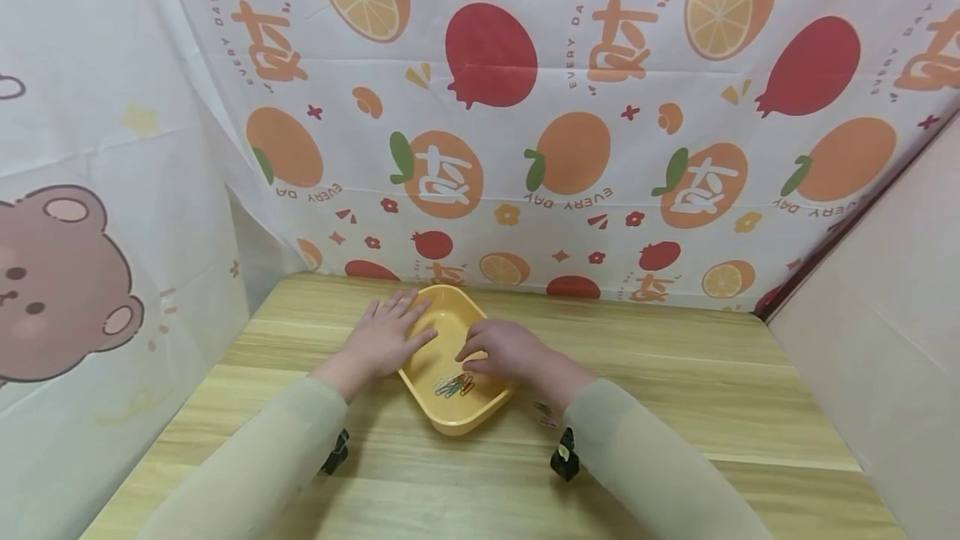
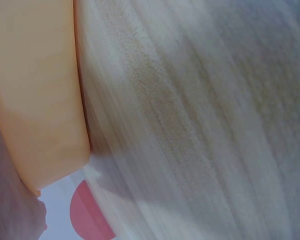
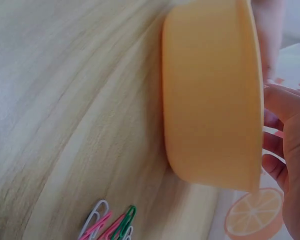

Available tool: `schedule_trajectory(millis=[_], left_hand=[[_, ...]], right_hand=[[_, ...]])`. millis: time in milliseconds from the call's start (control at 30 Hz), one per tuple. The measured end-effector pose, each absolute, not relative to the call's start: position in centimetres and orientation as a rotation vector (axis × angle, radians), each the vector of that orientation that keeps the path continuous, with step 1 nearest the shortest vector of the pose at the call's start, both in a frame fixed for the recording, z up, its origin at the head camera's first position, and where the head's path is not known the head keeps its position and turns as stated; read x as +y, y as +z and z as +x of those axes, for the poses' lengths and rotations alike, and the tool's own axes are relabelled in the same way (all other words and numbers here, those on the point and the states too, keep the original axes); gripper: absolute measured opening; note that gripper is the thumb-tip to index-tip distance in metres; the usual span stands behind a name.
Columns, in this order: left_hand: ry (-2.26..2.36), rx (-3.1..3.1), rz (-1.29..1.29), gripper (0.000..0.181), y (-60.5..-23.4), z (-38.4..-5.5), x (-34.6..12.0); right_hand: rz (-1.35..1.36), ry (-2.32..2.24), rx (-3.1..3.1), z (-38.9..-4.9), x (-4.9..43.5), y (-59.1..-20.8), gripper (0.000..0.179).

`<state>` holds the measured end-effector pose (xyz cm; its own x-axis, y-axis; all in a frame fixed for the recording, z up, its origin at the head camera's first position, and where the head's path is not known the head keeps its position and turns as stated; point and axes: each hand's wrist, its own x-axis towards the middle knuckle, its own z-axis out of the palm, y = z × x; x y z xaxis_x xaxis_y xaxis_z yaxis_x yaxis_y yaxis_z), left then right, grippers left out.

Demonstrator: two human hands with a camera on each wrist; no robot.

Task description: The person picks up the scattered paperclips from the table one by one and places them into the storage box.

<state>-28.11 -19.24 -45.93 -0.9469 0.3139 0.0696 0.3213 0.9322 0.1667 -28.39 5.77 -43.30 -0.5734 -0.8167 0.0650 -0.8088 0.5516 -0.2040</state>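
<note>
A yellow plastic tray (image 1: 431, 419) stands at an angle on the table, with several coloured paper clips (image 1: 454, 385) lying near its front end. My left hand (image 1: 381, 338) rests over the left rim, fingers spread and thumb reaching inside. Over the right rim comes my right hand (image 1: 507, 348), its fingers loosely bent above the clips with a gap between thumb and forefinger. No clip shows in that hand. Outside the tray, below my right wrist, lie a few more paper clips (image 1: 546, 415); the right wrist view shows pink, green and white ones (image 3: 124, 225).
The wooden table (image 1: 675, 407) runs back to a fruit-print cloth (image 1: 570, 215) hanging behind the tray. A bear-print cloth (image 1: 60, 290) hangs at the left, and a pale panel (image 1: 885, 340) borders the right side. Black wrist devices (image 1: 565, 457) hang under both sleeves.
</note>
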Motion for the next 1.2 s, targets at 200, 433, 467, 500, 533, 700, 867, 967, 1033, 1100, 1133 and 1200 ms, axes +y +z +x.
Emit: schedule_trajectory(millis=[200,433,467,500,533,700,867,967,1033,1100,1133,1200], left_hand=[[-0.266,-3.064,-0.5,0.072,-46.0,-28.0,-19.2],[-0.259,-3.071,-0.501,0.078,-46.1,-28.1,-19.1],[-0.265,-3.074,-0.499,0.076,-46.1,-28.1,-19.1],[-0.267,-3.074,-0.498,0.075,-46.1,-28.1,-19.1],[-0.275,-3.072,-0.501,0.073,-46.0,-28.1,-19.1],[-0.291,-3.062,-0.507,0.068,-46.1,-28.1,-19.1],[-0.298,-3.066,-0.507,0.069,-46.1,-28.1,-19.1],[-0.309,-3.069,-0.507,0.069,-45.9,-28.1,-19.1],[-0.313,-3.069,-0.507,0.07,-45.7,-28.0,-19.1],[-0.31,-3.067,-0.506,0.07,-45.7,-28.0,-19.1],[-0.308,-3.067,-0.506,0.07,-45.7,-28.0,-19.1],[-0.301,-3.066,-0.507,0.069,-45.7,-28.1,-19.2]], right_hand=[[-1.43,-0.473,2.761,-27.8,6.8,-42.6,0.02],[-1.356,-0.615,2.812,-27.4,8.7,-42.7,0.021],[-1.342,-0.629,2.827,-27.4,9.1,-42.8,0.021],[-1.328,-0.647,2.839,-27.3,9.4,-42.9,0.021],[-1.314,-0.661,2.851,-27.3,9.8,-43.0,0.021],[-1.249,-0.781,2.887,-27.0,11.6,-43.8,0.019],[-1.138,-0.844,2.912,-26.7,13.5,-44.5,0.018],[-1.107,-0.85,2.923,-26.4,14.6,-45.0,0.017],[-1.079,-0.862,2.93,-26.2,15.3,-45.5,0.016],[-1.055,-0.873,2.93,-25.9,16.0,-45.9,0.014],[-1.035,-0.872,2.927,-25.7,16.4,-46.1,0.014],[-1.018,-0.867,2.922,-25.4,17.1,-46.6,0.014]])
